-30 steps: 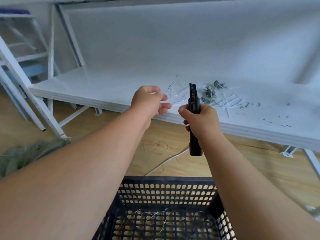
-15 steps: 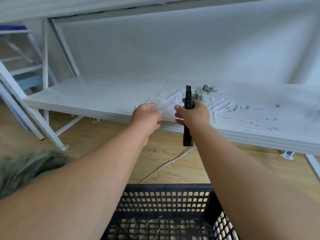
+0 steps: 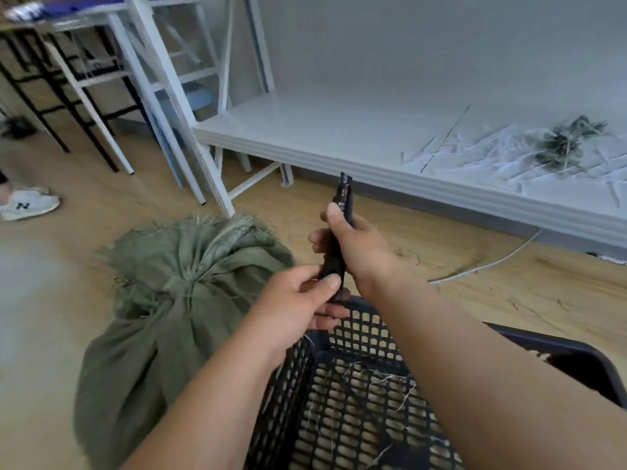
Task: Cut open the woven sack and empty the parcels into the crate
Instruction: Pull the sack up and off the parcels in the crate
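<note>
Both hands have dropped from in front of the white platform (image 3: pixel 356 144) to just above the near corner of the black crate (image 3: pixel 356 395), and the view has swung down and left, so the green woven sack (image 3: pixel 163 310), only a blur at the edge half a second ago, now fills the lower left. The right hand (image 3: pixel 356 249) is curled round the middle of the black utility knife (image 3: pixel 341 228), whose long axis runs almost upright, tip toward the platform; I cannot tell whether a blade is out. The left hand (image 3: pixel 298 307) pinches the knife's lower end between thumb and fingers, probably working the slider or steadying the handle. The sack stands on the wooden floor touching the crate's left wall, to the left of both hands and lower, its gathered, tied neck (image 3: pixel 190 276) facing up toward the camera with frayed fibres above it. The left hand is the nearer one to that neck; the knife hand sits to the right, over the crate corner. My judgement is that the cut has not begun: the neck looks bound and the crate holds only loose fibres, no parcels. The coming move turns on carrying the knife leftward and down to the tie, with the left hand free to hold the cloth taut, clear of the edge. Cut strips and green scraps (image 3: pixel 563 144) lie on the platform to the right, and a white sneaker (image 3: pixel 27 205) shows at the far left.
</note>
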Demonstrator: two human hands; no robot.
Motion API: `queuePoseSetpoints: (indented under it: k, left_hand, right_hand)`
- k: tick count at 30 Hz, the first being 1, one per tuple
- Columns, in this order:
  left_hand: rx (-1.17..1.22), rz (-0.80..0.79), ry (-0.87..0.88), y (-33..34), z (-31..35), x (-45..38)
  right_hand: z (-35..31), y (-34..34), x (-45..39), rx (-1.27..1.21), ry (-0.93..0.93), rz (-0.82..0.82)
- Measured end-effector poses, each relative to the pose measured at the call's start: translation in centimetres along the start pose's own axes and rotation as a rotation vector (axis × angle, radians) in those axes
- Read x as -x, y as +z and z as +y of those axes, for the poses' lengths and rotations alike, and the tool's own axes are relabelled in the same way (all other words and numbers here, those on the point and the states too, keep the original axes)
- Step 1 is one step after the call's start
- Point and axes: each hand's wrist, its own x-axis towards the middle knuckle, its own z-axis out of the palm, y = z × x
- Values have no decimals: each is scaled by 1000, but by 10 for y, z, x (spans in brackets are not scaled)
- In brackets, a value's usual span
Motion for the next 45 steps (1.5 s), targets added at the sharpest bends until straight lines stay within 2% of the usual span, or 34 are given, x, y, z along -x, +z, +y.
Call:
queuePoseSetpoints:
  k: [4, 13, 18, 20, 22, 24, 25, 26, 27, 29, 31, 33, 38, 45]
  left_hand:
    - [104, 128, 44, -56, -25, 6]
    - [284, 151, 140, -137, -36, -2]
    - [294, 106, 176, -159, -42, -4]
    - [218, 87, 163, -167, -41, -3]
    - [34, 196, 153, -183, -41, -6]
    - [-94, 506, 121, -205, -51, -17]
    - [-60, 658, 79, -214, -56, -21]
    - [33, 741, 11, -220, -61, -26]
    - [140, 742, -83, -221, -63, -29]
    - [217, 629, -244, -209, -65, -40]
    - [80, 533, -275, -191, -66, -53]
    - [-164, 501, -186, -171, -64, -65]
    - [-759, 366, 204, -119, -48, -71]
    - [-1059, -59, 434, -62, -50, -56]
  right_hand:
    - [18, 68, 4, 8, 136, -85]
    - [16, 153, -1, 158, 58, -147]
    - [18, 173, -8, 24, 147, -165]
    - [17, 177, -12, -34, 169, -148]
    - [17, 179, -17, -105, 171, -109]
    - [19, 177, -17, -77, 170, -67]
    - [21, 176, -16, -35, 171, -48]
    - [24, 175, -14, 13, 167, -27]
    - [27, 173, -11, 59, 159, -4]
    - [33, 166, -6, 168, 132, 46]
    - [37, 155, 1, 257, 94, 62]
    - [35, 143, 8, 281, 51, 81]
    - [16, 113, 22, 316, -86, 209]
    - [13, 59, 34, 542, -249, 348]
